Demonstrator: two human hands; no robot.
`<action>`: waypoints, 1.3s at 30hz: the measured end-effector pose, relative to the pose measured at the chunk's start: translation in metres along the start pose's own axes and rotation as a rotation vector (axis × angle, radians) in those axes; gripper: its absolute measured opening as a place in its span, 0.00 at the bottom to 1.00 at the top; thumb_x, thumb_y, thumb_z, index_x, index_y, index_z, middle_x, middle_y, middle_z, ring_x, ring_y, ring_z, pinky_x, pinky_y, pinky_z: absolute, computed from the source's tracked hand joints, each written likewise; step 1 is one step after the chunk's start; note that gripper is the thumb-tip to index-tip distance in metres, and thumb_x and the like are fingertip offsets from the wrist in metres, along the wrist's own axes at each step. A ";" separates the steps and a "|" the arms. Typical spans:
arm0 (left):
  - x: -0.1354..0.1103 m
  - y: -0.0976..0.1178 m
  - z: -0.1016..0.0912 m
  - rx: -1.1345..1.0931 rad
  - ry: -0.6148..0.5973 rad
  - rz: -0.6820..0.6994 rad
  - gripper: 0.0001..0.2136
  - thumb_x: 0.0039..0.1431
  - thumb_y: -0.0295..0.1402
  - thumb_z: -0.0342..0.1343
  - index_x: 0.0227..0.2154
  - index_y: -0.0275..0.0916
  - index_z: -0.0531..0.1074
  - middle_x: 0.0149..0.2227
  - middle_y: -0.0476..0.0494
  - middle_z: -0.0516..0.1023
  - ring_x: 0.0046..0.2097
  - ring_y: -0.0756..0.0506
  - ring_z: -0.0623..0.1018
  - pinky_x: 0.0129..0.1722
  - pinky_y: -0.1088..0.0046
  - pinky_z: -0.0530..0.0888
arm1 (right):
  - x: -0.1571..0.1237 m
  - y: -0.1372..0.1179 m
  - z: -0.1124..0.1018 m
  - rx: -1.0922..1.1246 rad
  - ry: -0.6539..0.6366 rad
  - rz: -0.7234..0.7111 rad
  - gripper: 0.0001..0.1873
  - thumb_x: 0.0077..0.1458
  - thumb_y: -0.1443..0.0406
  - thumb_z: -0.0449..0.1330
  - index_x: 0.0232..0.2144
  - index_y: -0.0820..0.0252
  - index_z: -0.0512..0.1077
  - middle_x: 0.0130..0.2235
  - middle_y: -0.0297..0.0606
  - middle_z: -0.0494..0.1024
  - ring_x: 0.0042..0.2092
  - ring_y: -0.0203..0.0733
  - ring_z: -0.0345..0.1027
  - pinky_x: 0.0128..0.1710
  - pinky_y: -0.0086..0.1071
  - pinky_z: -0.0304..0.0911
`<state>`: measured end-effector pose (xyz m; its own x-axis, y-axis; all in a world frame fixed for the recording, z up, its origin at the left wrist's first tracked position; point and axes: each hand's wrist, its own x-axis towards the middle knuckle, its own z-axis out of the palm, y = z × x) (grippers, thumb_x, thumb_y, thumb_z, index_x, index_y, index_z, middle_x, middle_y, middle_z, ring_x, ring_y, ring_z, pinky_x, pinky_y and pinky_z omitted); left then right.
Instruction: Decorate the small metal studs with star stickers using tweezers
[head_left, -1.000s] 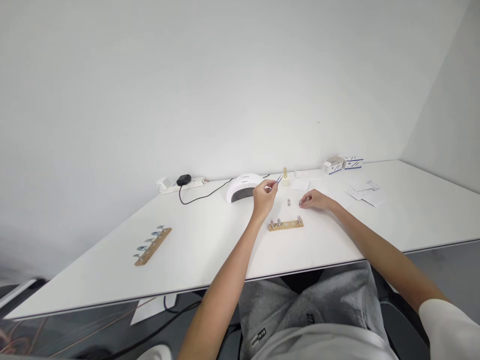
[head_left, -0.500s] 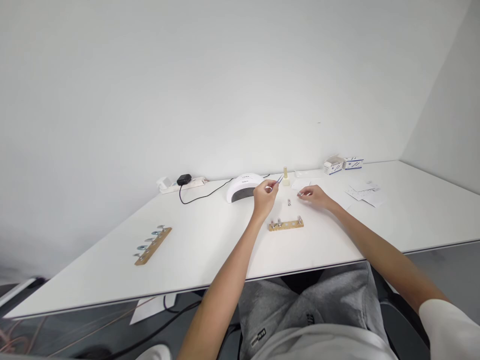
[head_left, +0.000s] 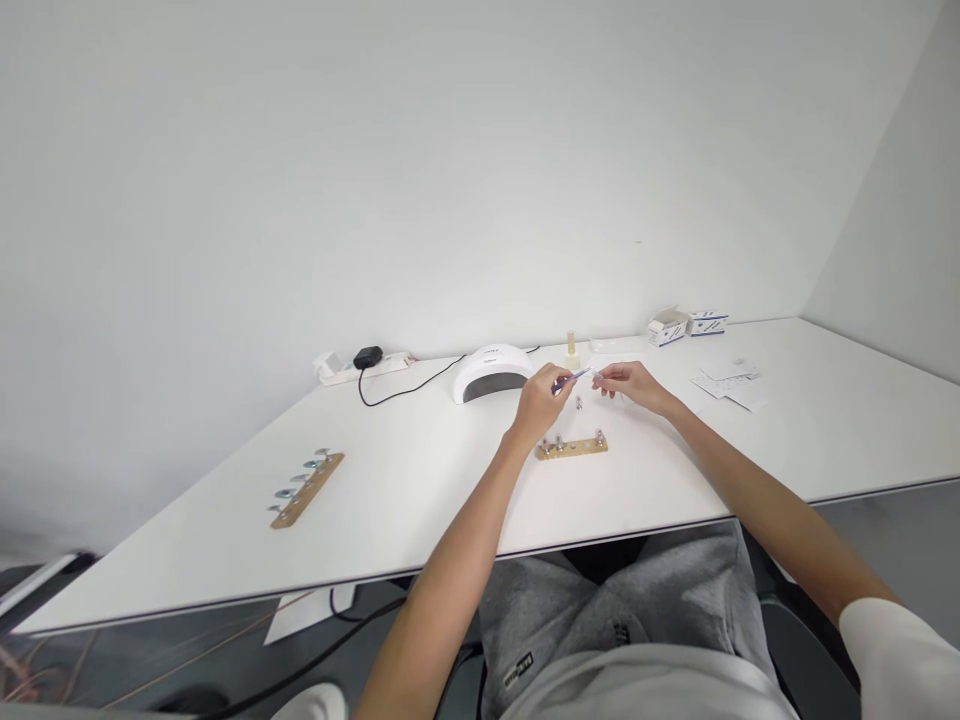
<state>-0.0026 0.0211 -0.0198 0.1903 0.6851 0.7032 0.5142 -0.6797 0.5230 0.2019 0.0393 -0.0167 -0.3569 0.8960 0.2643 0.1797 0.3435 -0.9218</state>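
White tabletop (head_left: 420, 480): left hand (head_left: 541, 402) pinches purple tool (head_left: 572, 380); right hand (head_left: 632, 384) pinches half-hidden piece (head_left: 597, 376), perhaps clear.

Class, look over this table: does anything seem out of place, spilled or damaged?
No spill or damage shows. The loose papers at the right look slightly untidy: they overlap at uneven angles instead of lying stacked.
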 end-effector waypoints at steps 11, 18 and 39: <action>-0.002 0.000 0.001 0.082 -0.032 0.089 0.08 0.61 0.35 0.51 0.31 0.40 0.73 0.30 0.47 0.71 0.30 0.51 0.70 0.31 0.75 0.64 | -0.002 -0.005 -0.001 -0.016 -0.034 -0.028 0.15 0.46 0.57 0.62 0.31 0.62 0.79 0.35 0.40 0.80 0.30 0.34 0.65 0.32 0.30 0.62; -0.003 -0.001 0.001 0.135 -0.037 0.156 0.10 0.64 0.35 0.47 0.34 0.39 0.72 0.32 0.46 0.71 0.32 0.50 0.71 0.31 0.75 0.63 | -0.001 -0.003 -0.003 0.004 -0.067 -0.054 0.15 0.48 0.58 0.60 0.35 0.62 0.78 0.35 0.39 0.79 0.29 0.33 0.63 0.32 0.30 0.61; -0.002 -0.002 0.000 0.186 0.006 0.171 0.09 0.64 0.34 0.48 0.32 0.38 0.71 0.30 0.48 0.70 0.31 0.52 0.70 0.31 0.76 0.65 | 0.002 0.005 -0.001 0.105 0.021 0.032 0.15 0.38 0.58 0.69 0.26 0.64 0.75 0.27 0.40 0.77 0.24 0.34 0.65 0.25 0.31 0.61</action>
<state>-0.0036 0.0208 -0.0224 0.2829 0.5622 0.7771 0.6203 -0.7252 0.2989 0.2034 0.0428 -0.0205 -0.3327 0.9122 0.2391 0.0930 0.2840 -0.9543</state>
